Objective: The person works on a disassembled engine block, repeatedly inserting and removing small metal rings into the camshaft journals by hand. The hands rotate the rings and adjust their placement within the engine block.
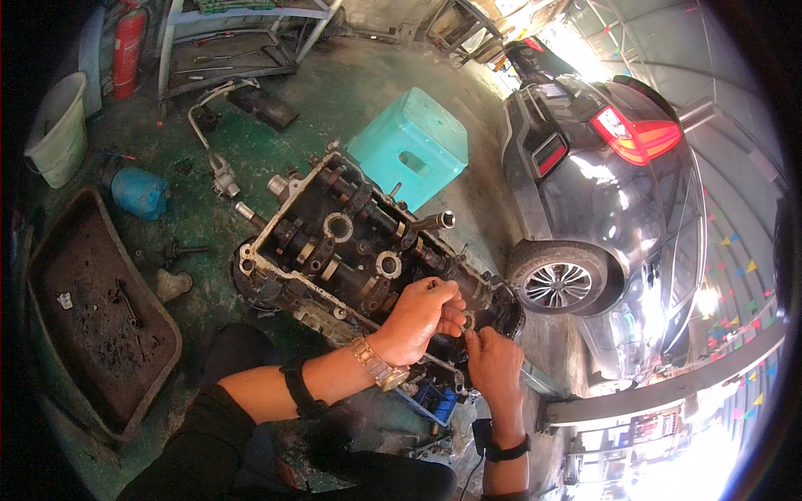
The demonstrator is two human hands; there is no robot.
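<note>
An engine cylinder head (355, 246) with its cover off stands before me, its camshafts and oily inside exposed. Over its near right part, my left hand (426, 313) is closed with curled fingers; a watch is on that wrist. My right hand (493, 359) is closed beside it, thumb and finger pinched at the engine's right end. Both hands' fingertips nearly meet, and whatever lies between them is too small or hidden to name. A shiny metal socket (436, 221) juts over the far edge of the engine.
A turquoise plastic stool (409, 138) stands behind the engine. At left are a dirty metal tray (100, 317), a blue container (140, 192), a bucket (60, 129) and a fire extinguisher (127, 52). A dark car (601, 192) is parked at right. A blue parts bin (436, 401) sits below my hands.
</note>
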